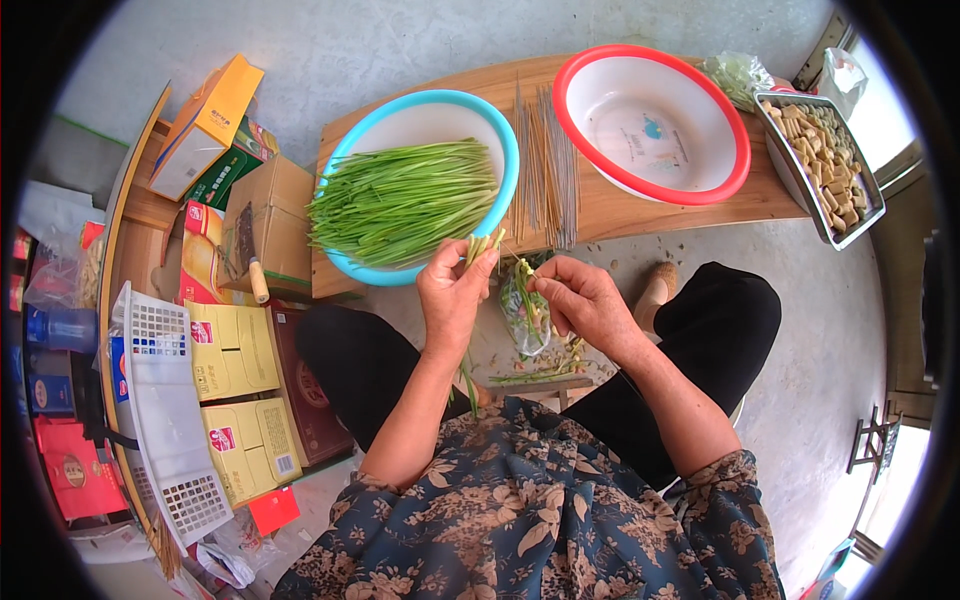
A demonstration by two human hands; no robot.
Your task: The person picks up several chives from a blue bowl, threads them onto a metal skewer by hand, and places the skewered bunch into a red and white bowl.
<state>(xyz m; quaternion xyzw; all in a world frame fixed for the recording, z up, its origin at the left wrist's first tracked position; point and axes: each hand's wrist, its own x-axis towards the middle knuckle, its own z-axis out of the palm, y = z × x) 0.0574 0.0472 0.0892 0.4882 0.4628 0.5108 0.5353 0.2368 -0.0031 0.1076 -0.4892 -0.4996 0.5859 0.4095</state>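
My left hand [456,292] pinches several green vegetable stalks [480,246] upright between thumb and fingers, their leaves hanging below the fist. Close to its right, my right hand [583,300] holds a thin skewer [514,253] with pale stalk ends threaded on it and green leaves dangling. Beyond the left hand, a white basin with a blue rim [512,157] holds a thick pile of long green stalks [405,199]. Loose thin skewers [551,172] lie on the wooden bench [337,281] between that basin and a red-rimmed white basin [637,124].
A metal tray [840,241] of cut food pieces stands at the bench's right end. A plastic bag [529,337] and scraps lie on the floor between the legs. At left are a cardboard box [289,217], a wooden-handled knife [259,281] and a white plastic basket [161,382].
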